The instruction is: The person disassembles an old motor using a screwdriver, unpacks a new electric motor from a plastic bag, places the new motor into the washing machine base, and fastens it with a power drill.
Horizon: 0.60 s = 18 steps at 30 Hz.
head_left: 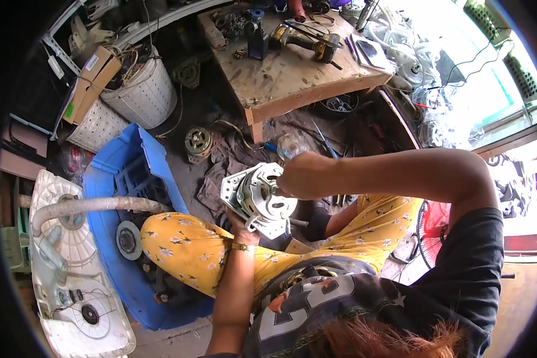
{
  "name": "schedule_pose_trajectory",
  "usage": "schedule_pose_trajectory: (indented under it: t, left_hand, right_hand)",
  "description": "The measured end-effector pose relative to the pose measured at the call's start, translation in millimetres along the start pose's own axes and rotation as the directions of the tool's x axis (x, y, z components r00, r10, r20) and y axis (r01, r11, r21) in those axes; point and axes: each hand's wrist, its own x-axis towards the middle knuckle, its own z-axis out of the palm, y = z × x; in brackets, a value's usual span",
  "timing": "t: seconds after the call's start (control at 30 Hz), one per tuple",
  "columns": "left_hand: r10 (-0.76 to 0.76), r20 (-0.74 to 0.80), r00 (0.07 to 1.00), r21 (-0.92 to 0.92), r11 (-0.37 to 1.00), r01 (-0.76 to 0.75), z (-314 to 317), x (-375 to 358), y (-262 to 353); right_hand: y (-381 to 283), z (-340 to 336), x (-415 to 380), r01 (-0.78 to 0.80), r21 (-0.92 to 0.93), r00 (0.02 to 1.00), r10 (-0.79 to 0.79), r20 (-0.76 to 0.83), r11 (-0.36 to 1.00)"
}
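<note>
An electric motor (262, 197) with a pale metal housing and a flat mounting plate is tilted up above my lap. My left hand (243, 230), with a gold watch at the wrist, is closed around its lower edge from beneath. My right hand (304, 176) is a fist against the motor's upper right side, near its centre. What the right fingers grip is hidden. Just beyond that fist is a clear, rounded object (290, 146), whose kind I cannot make out. A dark rag (215, 179) lies on the floor behind the motor.
A second motor (199, 142) sits on the floor. A wooden table (268, 89) carries a yellow cordless drill (307, 43). Left of my knee are a blue plastic washing machine body (128, 179) and a white panel (71, 262). A red fan (434, 230) stands at right.
</note>
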Motion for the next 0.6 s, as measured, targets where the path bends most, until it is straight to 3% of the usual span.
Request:
schedule_pose_trajectory:
  t: [0.07, 0.1, 0.2, 0.23, 0.33, 0.6]
  left_hand:
    - [-0.045, 0.018, 0.999, -0.079, 0.996, 0.046, 2.7, -5.6, -1.3]
    - [-0.056, 0.03, 0.998, -0.097, 0.994, 0.058, 3.0, -6.3, -0.6]
    - [-0.075, 0.056, 0.996, -0.122, 0.989, 0.081, -1.6, -5.1, 1.7]
    - [-0.083, 0.066, 0.994, -0.13, 0.987, 0.091, -3.1, -3.7, 1.8]
    - [-0.123, 0.087, 0.989, -0.139, 0.981, 0.134, -6.8, -3.7, 0.3]
    - [-0.199, 0.12, 0.973, -0.139, 0.967, 0.215, -7.5, -6.7, -2.2]
  right_hand:
    - [-13.2, -37.3, -6.9, 0.193, -0.342, 0.977, -0.213, -0.022, 0.92]
    - [-13.7, -44.3, -7.7, 0.224, -0.309, 0.968, -0.248, -0.041, 0.924]
    - [-9.5, -53.7, -10.2, 0.264, -0.012, 0.912, -0.253, -0.323, 0.965]
    - [-11.6, -51.4, -11.0, 0.238, 0.097, 0.928, -0.197, -0.317, 0.966]
    - [-18.1, -44.2, -13.3, 0.277, 0.152, 0.932, -0.227, -0.282, 0.949]
    - [-26.4, -34.6, -4.6, 0.286, 0.023, 0.916, -0.267, -0.299, 0.958]
